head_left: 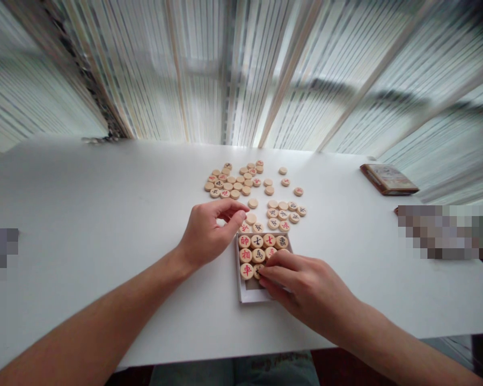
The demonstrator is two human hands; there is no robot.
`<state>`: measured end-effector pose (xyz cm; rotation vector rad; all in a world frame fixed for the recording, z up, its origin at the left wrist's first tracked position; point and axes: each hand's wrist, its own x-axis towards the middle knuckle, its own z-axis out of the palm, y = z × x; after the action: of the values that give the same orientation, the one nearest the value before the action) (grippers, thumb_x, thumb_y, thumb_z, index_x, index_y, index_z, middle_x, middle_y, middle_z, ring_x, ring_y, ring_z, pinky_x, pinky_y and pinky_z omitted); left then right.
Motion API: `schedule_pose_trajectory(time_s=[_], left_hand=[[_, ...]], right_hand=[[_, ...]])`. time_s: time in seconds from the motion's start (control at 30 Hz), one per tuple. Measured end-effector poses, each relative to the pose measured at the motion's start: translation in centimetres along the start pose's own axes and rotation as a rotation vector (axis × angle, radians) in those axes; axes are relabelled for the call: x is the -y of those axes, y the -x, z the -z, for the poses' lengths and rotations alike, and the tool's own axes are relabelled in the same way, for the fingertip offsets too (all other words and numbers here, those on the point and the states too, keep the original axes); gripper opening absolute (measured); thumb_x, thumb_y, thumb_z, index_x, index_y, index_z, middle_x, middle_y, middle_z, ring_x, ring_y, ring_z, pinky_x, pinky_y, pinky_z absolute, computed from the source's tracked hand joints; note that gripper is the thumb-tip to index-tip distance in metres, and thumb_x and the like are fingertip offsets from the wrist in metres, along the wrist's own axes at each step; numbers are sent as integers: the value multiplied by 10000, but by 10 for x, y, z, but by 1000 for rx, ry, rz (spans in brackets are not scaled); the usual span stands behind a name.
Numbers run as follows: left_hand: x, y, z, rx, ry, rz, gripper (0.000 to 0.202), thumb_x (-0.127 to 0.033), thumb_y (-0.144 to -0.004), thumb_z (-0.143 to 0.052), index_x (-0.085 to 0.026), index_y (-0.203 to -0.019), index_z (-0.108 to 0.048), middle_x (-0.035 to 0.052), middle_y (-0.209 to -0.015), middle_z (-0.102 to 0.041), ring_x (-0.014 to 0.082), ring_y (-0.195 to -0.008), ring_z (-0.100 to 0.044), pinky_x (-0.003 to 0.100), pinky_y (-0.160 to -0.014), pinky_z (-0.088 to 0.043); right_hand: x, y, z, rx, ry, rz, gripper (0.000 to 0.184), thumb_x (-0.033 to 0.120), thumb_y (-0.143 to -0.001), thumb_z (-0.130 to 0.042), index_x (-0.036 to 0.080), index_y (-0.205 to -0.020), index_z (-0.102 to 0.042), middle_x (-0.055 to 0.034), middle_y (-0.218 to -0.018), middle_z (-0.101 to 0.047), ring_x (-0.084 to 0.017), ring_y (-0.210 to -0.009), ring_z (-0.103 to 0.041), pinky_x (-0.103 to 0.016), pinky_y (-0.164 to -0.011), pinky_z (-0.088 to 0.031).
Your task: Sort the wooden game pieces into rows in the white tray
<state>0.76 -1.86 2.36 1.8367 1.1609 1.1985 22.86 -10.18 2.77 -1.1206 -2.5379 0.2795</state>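
Observation:
A shallow white box [254,296] lies in front of me, with several round wooden xiangqi pieces in rows inside it, red or black characters facing up. In the box's lower row, my right hand [295,279] has its fingertips on a black-marked xiangqi piece [258,271], partly covering it. That hand also hides part of the box's right side. Just beyond the box's upper left corner is my left hand [215,228], its thumb and index finger curved with tips slightly apart. Those tips are beside a blank-faced piece [250,219]; whether they touch it is unclear.
More loose pieces [237,186] lie spread beyond the box, some face down. Another group [283,214] sits right of my left hand. A brown-edged flat box [388,178] rests at the right on the white table [104,214]. Striped curtains [225,69] hang behind.

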Motion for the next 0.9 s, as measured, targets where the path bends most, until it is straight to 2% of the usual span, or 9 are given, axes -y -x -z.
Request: schedule_pose_trajectory(time_s=[0.13, 0.27, 0.37, 0.47, 0.57, 0.67, 0.8, 0.9], left_hand=[[3, -5, 6, -44, 10, -6, 194, -288, -922, -686, -168, -957, -835, 64, -887, -853, 218, -802, -809, 295, -729, -631], [18, -21, 25, -181, -12, 9, 242, -328, -921, -686, -157, -998, -839, 88, -957, -858, 220, -823, -806, 313, -769, -647], [33, -34, 43, -312, -172, 21, 252, -327, -922, -665, -164, -1005, -838, 76, -914, -851, 206, -791, -798, 301, -750, -641], [45, -43, 56, -359, -280, 28, 227, -308, -895, -686, -171, -996, -837, 70, -901, -847, 197, -744, -773, 295, -721, -616], [48, -44, 60, -328, -368, 22, 188, -279, -875, -703, -177, -962, -834, 57, -872, -843, 189, -708, -745, 301, -725, -596], [48, -41, 57, -260, -439, -1, 160, -250, -879, -701, -180, -944, -830, 56, -877, -842, 193, -727, -740, 314, -759, -592], [51, -40, 49, -172, -512, -43, 158, -251, -918, -695, -176, -957, -829, 76, -925, -835, 204, -767, -737, 325, -771, -585], [54, -44, 45, -124, -559, -75, 203, -253, -973, -652, -173, -1027, -831, 85, -982, -819, 203, -798, -731, 338, -825, -590]], right_hand=[[0, 1, 7, -70, -41, 10, 271, 215, -1077, -552, 197, -952, -792, -72, -907, -764, -155, -739, -728, -240, -667, -550], [-7, -3, 21, -149, -95, -8, 244, 202, -1055, -595, 188, -908, -789, -60, -872, -769, -150, -702, -722, -246, -654, -541], [-17, -14, 33, -215, -106, -28, 218, 209, -1035, -642, 190, -878, -793, -55, -861, -777, -140, -678, -698, -243, -624, -511], [-30, -33, 45, -258, -111, -62, 212, 229, -1008, -679, 189, -835, -795, -38, -790, -763, -120, -583, -622, -255, -568, -458], [-46, -59, 51, -260, -129, -130, 234, 282, -987, -684, 197, -810, -811, -15, -656, -714, -118, -509, -550, -275, -548, -423], [-59, -86, 49, -211, -170, -199, 223, 314, -958, -695, 194, -831, -835, -5, -591, -685, -124, -500, -550, -284, -564, -424], [-72, -117, 34, -178, -184, -229, 237, 316, -955, -689, 173, -845, -843, -39, -680, -753, -130, -549, -591, -288, -589, -433], [-78, -126, 21, -153, -178, -206, 215, 276, -952, -682, 172, -855, -842, -50, -755, -793, -125, -564, -602, -284, -602, -433]])
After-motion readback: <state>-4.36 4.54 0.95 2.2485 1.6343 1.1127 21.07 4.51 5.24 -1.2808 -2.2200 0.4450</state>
